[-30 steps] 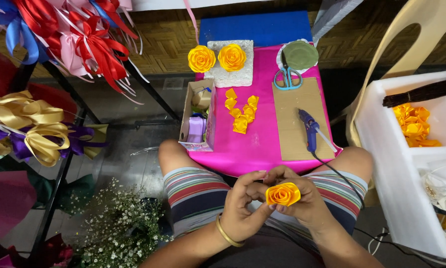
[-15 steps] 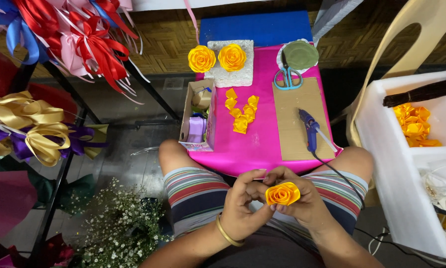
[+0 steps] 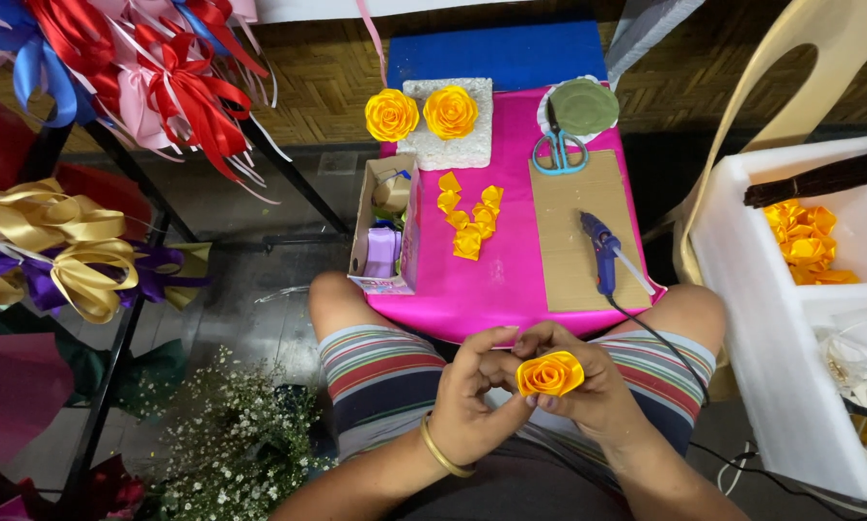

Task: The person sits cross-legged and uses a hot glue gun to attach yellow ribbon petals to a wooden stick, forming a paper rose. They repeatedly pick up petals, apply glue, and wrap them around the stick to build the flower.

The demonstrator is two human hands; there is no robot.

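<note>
Hands meet over the lap, both clamped on one yellow ribbon rose [image 3: 549,373]. The right hand [image 3: 602,391] cups it from beneath and behind, fingers wrapped about its base; the left hand [image 3: 472,400], with a gold bangle [image 3: 440,451] at the wrist, pinches its near edge with thumb and fingertips. The rose sits between the knees, just short of the counter [image 3: 511,280], which wears a pink cover.

On the counter lie loose yellow petals [image 3: 467,217] in a small cluster. Left of them stands an open box [image 3: 387,227] with ribbon rolls inside. At the far edge a white foam block [image 3: 445,140] carries one finished rose [image 3: 451,111], and a second rose [image 3: 392,115] sits at its left side. To the right lies a brown card sheet [image 3: 573,232] with a blue glue gun [image 3: 602,253] on it, its cord running off toward the lap. Teal-handled scissors [image 3: 559,154] rest at the sheet's far end, beside a green lid [image 3: 585,106].

A white bin [image 3: 781,386] at the right holds more yellow pieces [image 3: 802,241]. Ribbon bows [image 3: 163,77] hang on a rack at the left, above white small flowers [image 3: 241,434].
</note>
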